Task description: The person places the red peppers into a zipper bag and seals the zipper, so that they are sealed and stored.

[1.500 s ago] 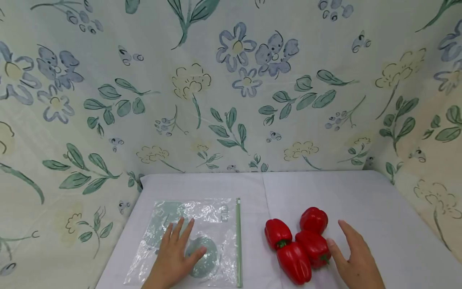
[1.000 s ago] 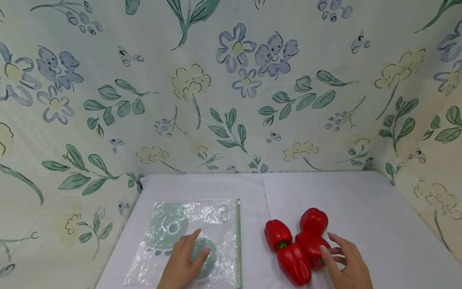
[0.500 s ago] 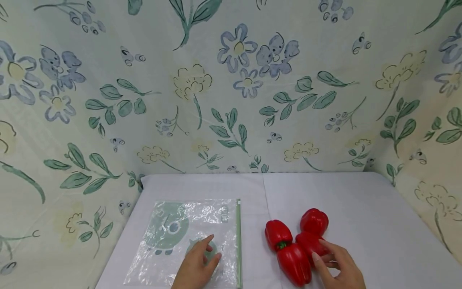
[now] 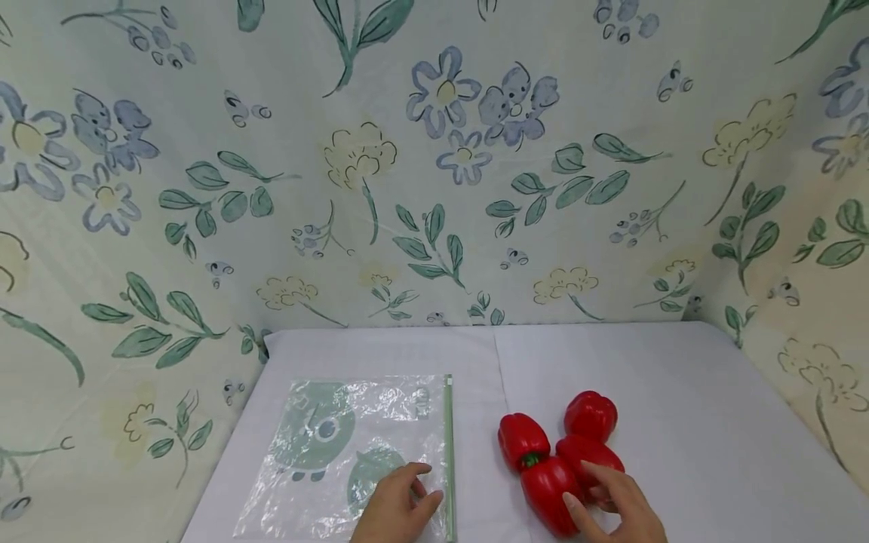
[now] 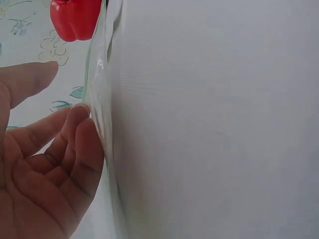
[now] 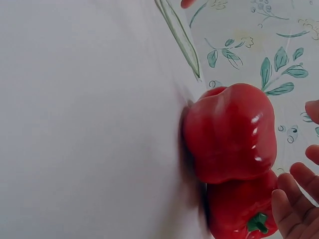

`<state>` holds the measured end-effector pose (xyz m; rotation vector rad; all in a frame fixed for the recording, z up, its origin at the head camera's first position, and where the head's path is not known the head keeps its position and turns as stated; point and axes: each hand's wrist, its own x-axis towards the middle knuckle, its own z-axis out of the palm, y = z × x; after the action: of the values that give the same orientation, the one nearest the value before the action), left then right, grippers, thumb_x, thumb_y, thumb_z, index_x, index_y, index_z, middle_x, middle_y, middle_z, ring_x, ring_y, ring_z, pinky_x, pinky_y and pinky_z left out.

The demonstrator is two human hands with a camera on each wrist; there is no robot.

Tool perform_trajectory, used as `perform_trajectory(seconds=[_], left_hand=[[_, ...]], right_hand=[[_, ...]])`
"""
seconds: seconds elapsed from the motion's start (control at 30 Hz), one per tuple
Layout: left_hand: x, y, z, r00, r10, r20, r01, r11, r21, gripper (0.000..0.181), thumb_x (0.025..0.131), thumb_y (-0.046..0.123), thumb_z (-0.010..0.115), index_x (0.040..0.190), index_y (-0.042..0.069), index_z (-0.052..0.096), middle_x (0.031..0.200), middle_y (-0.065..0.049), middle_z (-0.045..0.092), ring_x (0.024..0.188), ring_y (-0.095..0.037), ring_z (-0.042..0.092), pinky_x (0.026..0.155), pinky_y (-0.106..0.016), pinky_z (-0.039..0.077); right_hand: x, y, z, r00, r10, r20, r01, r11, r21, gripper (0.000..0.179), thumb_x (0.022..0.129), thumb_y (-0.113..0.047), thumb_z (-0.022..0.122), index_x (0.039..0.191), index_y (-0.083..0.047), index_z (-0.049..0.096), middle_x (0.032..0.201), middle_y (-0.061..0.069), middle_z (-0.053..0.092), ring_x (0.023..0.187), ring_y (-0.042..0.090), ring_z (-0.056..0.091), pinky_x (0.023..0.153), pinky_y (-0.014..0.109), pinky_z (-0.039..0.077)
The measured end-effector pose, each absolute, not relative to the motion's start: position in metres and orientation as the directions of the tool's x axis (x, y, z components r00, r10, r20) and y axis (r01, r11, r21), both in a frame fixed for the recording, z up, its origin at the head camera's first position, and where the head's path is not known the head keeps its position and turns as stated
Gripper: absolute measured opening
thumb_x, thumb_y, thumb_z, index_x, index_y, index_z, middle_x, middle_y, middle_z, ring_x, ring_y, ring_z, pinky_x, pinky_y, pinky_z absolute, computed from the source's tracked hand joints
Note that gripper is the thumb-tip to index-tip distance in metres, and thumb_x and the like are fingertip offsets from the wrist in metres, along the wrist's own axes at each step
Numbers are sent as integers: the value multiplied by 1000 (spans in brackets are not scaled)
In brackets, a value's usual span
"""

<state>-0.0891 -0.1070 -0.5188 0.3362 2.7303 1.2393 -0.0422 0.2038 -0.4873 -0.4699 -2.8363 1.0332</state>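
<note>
Several red bell peppers lie in a cluster on the right of the white-covered table. They include a left one [image 4: 521, 436], a back one [image 4: 591, 415] and a front one [image 4: 548, 498]. My right hand [image 4: 623, 507] hovers over the cluster's near right side, thumb and fingers apart; in the right wrist view its fingertips are close beside a pepper with a green stem [image 6: 241, 206], contact unclear. Left of the peppers lies a flat clear zip bag [image 4: 315, 426] with green cartoon prints. Over its lower right is my left hand [image 4: 395, 507], fingers loosely bent against or near the plastic, thumb apart.
A green slider strip [image 4: 449, 445] runs along the bag's right edge, facing the peppers. White cloth [image 4: 692, 392] covers the table. Floral fabric [image 4: 434, 226] hangs behind it and along both sides.
My left hand has slid right and nearer across the bag, its fingers bending from spread. My right hand has moved left, from beside the peppers to over them. Bag and peppers stay put.
</note>
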Motion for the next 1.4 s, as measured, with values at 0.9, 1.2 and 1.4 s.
perform_trajectory(seconds=[0.9,1.2,1.4], left_hand=[[-86,-71,-522,-979,120,-162,-6,785,619,46,76,50,84,79,18,51,68,4,50,61,-16,45,55,-34,38],[-84,-69,-522,-989,110,-99,29,799,600,41,77,44,82,76,19,50,68,5,48,59,-13,43,54,-32,37],[-84,-67,-522,-985,118,-129,17,799,600,44,75,45,84,77,17,50,69,2,47,59,-16,45,53,-35,39]], right_hand=[[-37,184,-504,-953,303,-13,263,803,-535,101,53,-57,97,135,-13,55,124,12,60,92,25,59,67,42,62],[-38,184,-508,-955,297,-6,258,821,-510,104,52,-57,97,136,-13,55,124,12,59,90,24,59,66,42,61],[-37,181,-507,-953,304,5,258,815,-519,104,50,-57,97,135,-12,56,125,13,59,92,26,60,67,44,62]])
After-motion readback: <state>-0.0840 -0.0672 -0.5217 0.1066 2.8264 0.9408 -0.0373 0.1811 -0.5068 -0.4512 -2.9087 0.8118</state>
